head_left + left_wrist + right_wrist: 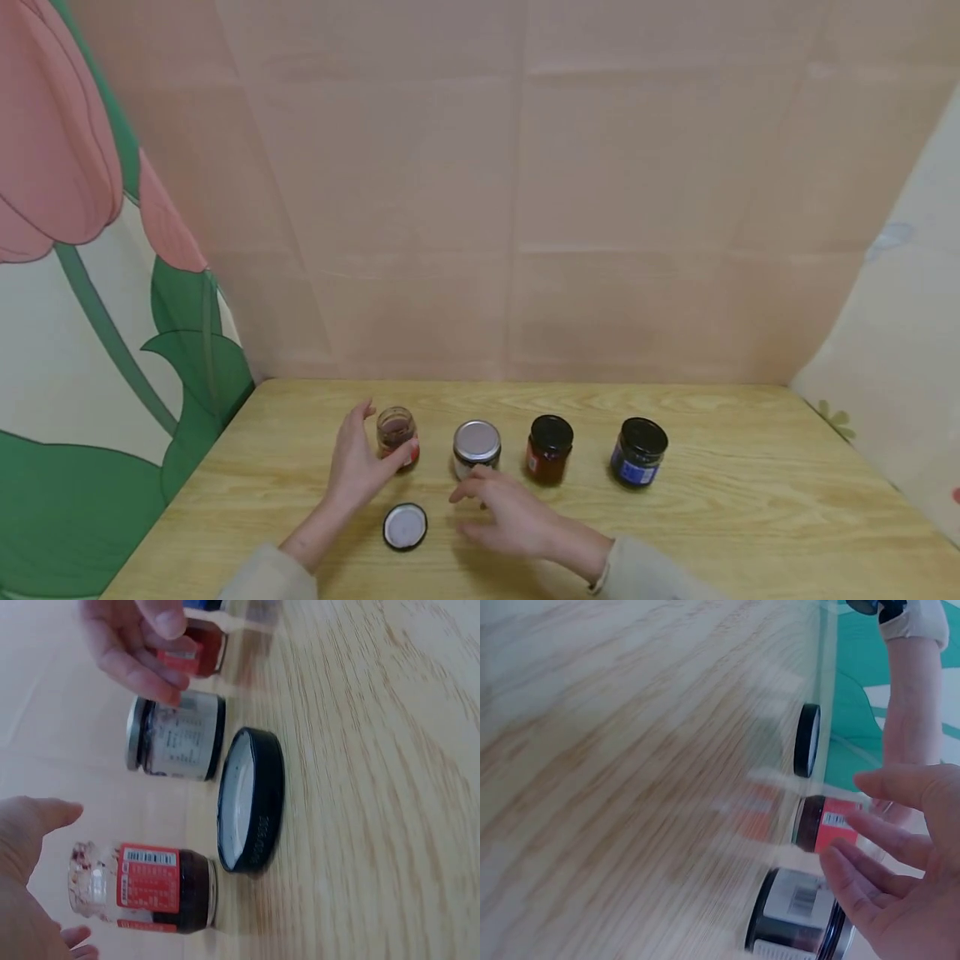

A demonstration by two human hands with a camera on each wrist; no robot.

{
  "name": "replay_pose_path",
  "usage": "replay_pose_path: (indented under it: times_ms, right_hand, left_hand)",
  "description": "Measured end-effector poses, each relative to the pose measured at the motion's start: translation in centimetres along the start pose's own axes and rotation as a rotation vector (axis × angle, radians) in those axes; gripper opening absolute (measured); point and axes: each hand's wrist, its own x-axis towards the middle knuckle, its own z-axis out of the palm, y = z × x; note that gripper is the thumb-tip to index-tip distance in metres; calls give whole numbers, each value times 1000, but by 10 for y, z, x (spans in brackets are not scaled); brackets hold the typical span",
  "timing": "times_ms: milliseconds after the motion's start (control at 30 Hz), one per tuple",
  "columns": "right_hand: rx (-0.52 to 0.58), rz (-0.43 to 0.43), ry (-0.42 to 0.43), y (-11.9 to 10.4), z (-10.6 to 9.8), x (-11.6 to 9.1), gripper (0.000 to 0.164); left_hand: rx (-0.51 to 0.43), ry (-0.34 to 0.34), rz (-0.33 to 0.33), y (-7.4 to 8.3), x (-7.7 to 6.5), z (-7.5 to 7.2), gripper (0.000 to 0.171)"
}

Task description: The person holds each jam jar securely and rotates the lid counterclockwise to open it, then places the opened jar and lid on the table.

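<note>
An open glass jar (395, 422) with a red label and dark contents stands at the left of a row of jars. Beside it my left hand (358, 463) is spread, thumb toward the viewer's side of the glass; a gap shows between palm and jar in the left wrist view. Inside face up, a black-rimmed lid (405, 527) lies on the table in front of the jar (150, 881). My right hand (513, 515) hovers with loosely bent fingers and nothing in them, in front of a silver-lidded jar (477, 440) whose lower part it partly covers.
Farther right stand a black-lidded jar (549, 450) with red contents and a black-lidded jar (639, 454) with a blue label. All are on a wood-grain table (757, 500). A pinkish cloth (525, 208) hangs behind, and a flower-printed cloth (75, 350) is at the left.
</note>
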Motion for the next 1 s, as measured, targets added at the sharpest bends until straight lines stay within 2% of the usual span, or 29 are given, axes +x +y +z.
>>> replay_pose_path:
  times_ms: [133,267,400,600,800,1000]
  right_hand:
    - [54,-22,72,4,-3,-4,20]
    - [79,-40,131,8,-8,-5,17]
    - [70,-38,145,11,-13,-6,17]
    - [72,-39,169,16,-18,-9,14]
    - [19,-74,207,22,-23,-12,13]
    - [-56,-95,265,27,-32,-13,13]
  left_hand:
    - [-17,75,63,8,-2,1,81]
    - [-25,109,127,16,-2,2,77]
    - [-25,126,178,22,-1,4,76]
    - [-39,119,205,27,-2,6,71]
    - [-60,116,255,33,-3,9,64]
    - [-66,57,278,41,-5,8,65]
